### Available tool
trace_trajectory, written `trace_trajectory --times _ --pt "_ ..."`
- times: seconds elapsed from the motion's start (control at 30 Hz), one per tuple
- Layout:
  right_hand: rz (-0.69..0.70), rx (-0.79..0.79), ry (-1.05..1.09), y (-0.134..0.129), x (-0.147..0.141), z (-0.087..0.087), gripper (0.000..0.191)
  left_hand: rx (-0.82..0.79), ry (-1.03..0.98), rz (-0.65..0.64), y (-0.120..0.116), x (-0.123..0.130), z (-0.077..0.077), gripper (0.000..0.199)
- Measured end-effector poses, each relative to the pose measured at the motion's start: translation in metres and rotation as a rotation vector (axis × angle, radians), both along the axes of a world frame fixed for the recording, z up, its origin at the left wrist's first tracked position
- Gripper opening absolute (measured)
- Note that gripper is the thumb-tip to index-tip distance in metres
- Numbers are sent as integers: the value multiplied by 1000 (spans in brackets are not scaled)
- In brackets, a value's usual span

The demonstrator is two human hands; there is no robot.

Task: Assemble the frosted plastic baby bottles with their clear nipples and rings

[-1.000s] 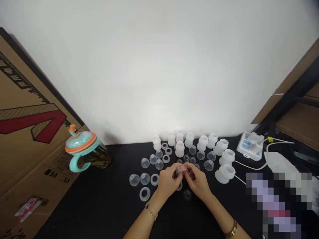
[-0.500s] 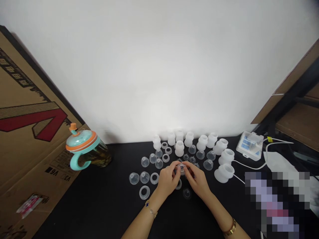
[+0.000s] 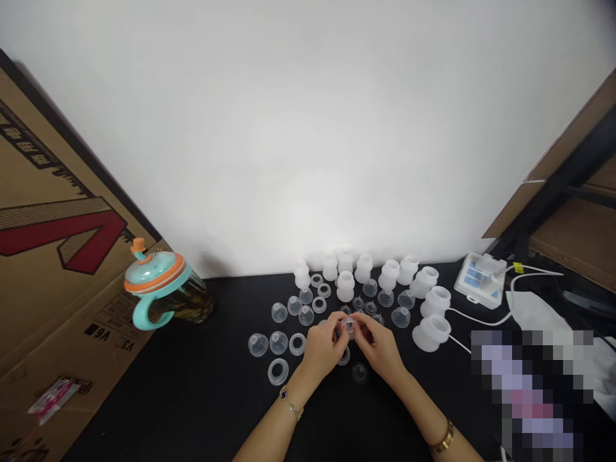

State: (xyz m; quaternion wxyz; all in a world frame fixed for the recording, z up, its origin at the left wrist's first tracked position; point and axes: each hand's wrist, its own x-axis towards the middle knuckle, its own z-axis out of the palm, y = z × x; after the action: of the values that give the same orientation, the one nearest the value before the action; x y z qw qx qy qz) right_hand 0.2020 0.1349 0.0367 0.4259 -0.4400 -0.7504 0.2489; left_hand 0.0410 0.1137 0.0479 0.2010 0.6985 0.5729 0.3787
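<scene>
Between my two hands is a small translucent baby-bottle piece (image 3: 350, 327), gripped at its edges; it looks like a ring with a nipple in it, but fingers cover much of it. My left hand (image 3: 327, 340) pinches its left side, and my right hand (image 3: 378, 343) its right side. A collar ring (image 3: 343, 357) lies partly hidden by my left hand. Just below the hands sits a clear round piece (image 3: 359, 373). Several clear nipples (image 3: 370, 307) lie beyond my fingers. To the left are more collar rings (image 3: 278, 371) and clear domed caps (image 3: 278, 342).
White bottles (image 3: 432, 333) stand in a curve along the back and right of the black table (image 3: 183, 385). A lidded drinking cup (image 3: 166, 285) is at left beside a cardboard box (image 3: 58, 269). A power strip (image 3: 479, 280) with white cables lies at right.
The view has shifted slightly. Both hands stay in the same place, still holding the translucent piece, with small finger movement and the piece slightly tilted.
</scene>
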Motion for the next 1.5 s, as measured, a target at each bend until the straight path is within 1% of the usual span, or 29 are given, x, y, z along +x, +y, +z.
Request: trace_trajectory --times 0.3,0.43,0.53,0.63,0.8,1.03,1.2,1.37,1.5 --pt "19 0 -18 0 2 1 22 9 5 -15 -1 -1 -1 15" --pt "25 15 -8 0 3 1 23 46 21 -21 -1 -1 -2 15" --pt "39 41 10 2 4 1 28 102 44 11 -2 -1 -4 15" --pt "52 49 20 3 4 1 33 122 32 57 -2 -1 -5 14" --pt "78 54 13 3 3 0 32 117 -48 79 -4 -1 -4 11" --pt "77 63 28 2 1 2 30 104 -15 86 -5 -1 -1 11" --pt "87 52 37 2 1 2 31 100 3 115 -2 -2 -1 10" --pt "99 89 23 3 3 3 31 98 12 102 -1 0 -1 13" --pt "110 85 21 3 5 6 31 97 34 89 -2 2 -2 24"
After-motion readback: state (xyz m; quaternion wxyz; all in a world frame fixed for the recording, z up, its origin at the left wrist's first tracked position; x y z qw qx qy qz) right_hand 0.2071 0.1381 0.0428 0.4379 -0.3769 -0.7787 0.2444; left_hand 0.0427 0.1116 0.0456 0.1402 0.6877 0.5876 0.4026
